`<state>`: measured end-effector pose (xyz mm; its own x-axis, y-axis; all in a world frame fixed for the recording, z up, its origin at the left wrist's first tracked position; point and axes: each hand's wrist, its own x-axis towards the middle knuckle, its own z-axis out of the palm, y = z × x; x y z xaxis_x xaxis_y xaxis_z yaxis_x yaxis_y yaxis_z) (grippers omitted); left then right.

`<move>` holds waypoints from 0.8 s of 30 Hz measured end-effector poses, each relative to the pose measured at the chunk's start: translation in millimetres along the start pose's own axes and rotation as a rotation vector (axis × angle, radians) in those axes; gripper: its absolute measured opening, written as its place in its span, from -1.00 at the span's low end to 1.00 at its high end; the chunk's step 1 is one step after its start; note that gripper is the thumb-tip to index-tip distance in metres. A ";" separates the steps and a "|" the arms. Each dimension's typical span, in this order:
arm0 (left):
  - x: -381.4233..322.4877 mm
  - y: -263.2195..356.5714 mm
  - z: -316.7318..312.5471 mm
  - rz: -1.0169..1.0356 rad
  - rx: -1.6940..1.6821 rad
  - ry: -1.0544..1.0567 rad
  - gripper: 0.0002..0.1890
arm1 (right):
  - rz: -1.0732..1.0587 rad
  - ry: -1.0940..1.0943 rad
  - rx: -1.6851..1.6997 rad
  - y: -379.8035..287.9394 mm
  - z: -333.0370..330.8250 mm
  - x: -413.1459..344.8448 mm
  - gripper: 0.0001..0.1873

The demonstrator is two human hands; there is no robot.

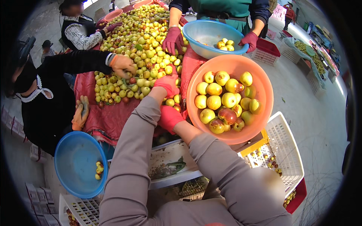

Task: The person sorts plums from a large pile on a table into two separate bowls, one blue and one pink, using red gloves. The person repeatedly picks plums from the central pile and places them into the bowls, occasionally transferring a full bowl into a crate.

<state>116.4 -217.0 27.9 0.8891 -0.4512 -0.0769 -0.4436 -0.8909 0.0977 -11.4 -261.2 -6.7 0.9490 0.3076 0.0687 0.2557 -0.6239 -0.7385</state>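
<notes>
A heap of yellow-green jujubes (147, 53), some with brown patches, lies on a red cloth (113, 121) over the sorting table. My left hand (167, 85), in a pink glove, reaches into the near right edge of the heap. Just below it is my right hand (170, 118), also pink-gloved, beside a few jujubes (170, 102). The fingers of both hands are largely turned away, so whether they hold fruit is unclear. Right of my hands stands an orange plastic basin (195, 80) with many larger jujubes (221, 100) in it, several browned.
Across from me, a person's maroon-gloved hands (173, 41) touch the heap and a blue basin (195, 45). On the left, a co-worker's orange-gloved hand (123, 65) is over the fruit. Another blue basin (73, 163) sits at lower left, a white crate (282, 147) at lower right.
</notes>
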 end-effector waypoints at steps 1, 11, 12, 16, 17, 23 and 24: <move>-8.3 -8.8 4.1 0.055 -0.080 0.079 -0.26 | -0.009 0.006 0.022 0.3 -0.9 -1.8 -0.67; -77.4 -99.7 18.0 -0.362 -0.028 0.205 -0.28 | 0.018 0.094 -0.024 8.3 6.5 6.4 -0.78; -87.5 -102.1 25.1 -0.361 0.034 0.230 -0.28 | 0.011 0.112 -0.022 8.5 7.6 6.6 -0.78; -111.0 -103.7 36.3 -0.286 -0.039 0.244 -0.29 | -0.014 0.199 0.001 7.9 5.6 7.6 -0.77; -116.7 -100.2 37.6 -0.262 -0.032 0.260 -0.29 | 0.032 0.232 0.055 7.1 4.4 8.0 -0.81; -164.5 -62.3 28.5 -0.094 -0.023 0.187 -0.32 | -0.162 0.618 -0.094 7.9 -7.1 10.3 -0.70; -174.6 -56.3 25.9 -0.057 -0.046 0.167 -0.31 | -0.135 0.612 -0.154 7.9 -5.6 10.1 -0.64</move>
<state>-16.8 -89.5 10.1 0.9206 -0.3818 0.0818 -0.3900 -0.9095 0.1439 1.2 -267.1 -8.0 0.8285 -0.0461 0.5581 0.3608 -0.7182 -0.5949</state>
